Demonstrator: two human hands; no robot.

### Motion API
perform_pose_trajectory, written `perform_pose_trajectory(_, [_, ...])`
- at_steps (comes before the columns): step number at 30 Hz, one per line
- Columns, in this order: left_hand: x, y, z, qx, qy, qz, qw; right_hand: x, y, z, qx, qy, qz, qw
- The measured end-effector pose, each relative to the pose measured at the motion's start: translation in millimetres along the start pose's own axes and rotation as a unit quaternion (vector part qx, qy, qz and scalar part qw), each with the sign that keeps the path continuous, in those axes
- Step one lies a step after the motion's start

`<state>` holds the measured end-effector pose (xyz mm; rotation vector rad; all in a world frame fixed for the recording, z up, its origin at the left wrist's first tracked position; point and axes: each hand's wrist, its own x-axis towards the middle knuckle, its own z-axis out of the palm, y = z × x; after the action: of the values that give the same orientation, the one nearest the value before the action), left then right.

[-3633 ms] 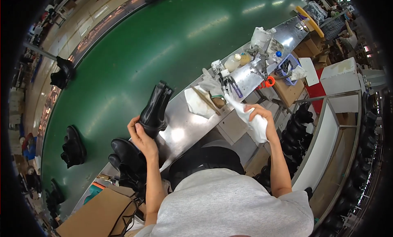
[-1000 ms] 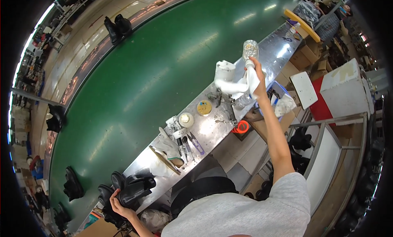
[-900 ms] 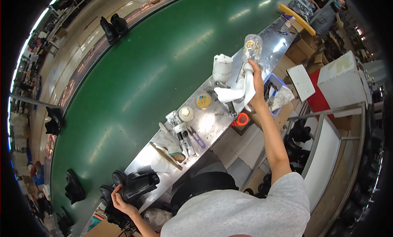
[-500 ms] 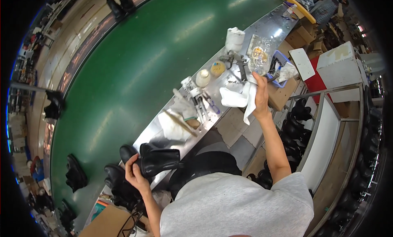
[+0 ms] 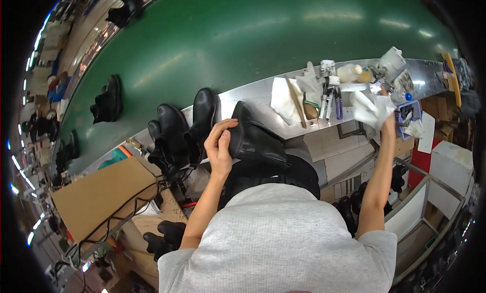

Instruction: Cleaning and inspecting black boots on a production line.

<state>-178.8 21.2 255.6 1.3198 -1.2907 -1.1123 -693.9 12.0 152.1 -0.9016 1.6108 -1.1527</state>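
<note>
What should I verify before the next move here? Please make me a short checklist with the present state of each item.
1. Left grip holding the black boot: ok, fingers and thumb are on it.
2. Right grip holding the white cloth: ok.
3. Right grip free of anything besides the cloth: cannot tell, the cloth hides part of it.
4. Space around the right grip uncluttered: not ok, a blue basket sits close by.
5. Held boot clear of the boot standing beside it: cannot tell, the left grip hides part of the gap.
6. Purple-handled tool away from both grips: ok, it lies on the bench.
</note>
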Motion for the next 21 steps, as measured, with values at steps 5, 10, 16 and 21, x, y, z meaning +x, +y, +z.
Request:
perform_pose_trajectory(5, [-7,-13,4,0.025,0.032,0.040,0.998,-109,-158,195,-0.219,-0.404,-0.164,0.873])
perform_pose_trajectory(10, [0,-7,9,0.029,0.013,0.037,0.999,-146,-139,291,-0.049,-0.436,0.079,0.895])
perform_pose_trajectory(16, [-4,-4,6,0.065,-0.002,0.031,0.997,-164,-116,316,-0.111,-0.330,0.028,0.937])
perform_pose_trajectory(21, [-6,-12,1,0.053,-0.003,0.042,0.998,-158,-103,317,0.136,-0.297,0.194,0.925])
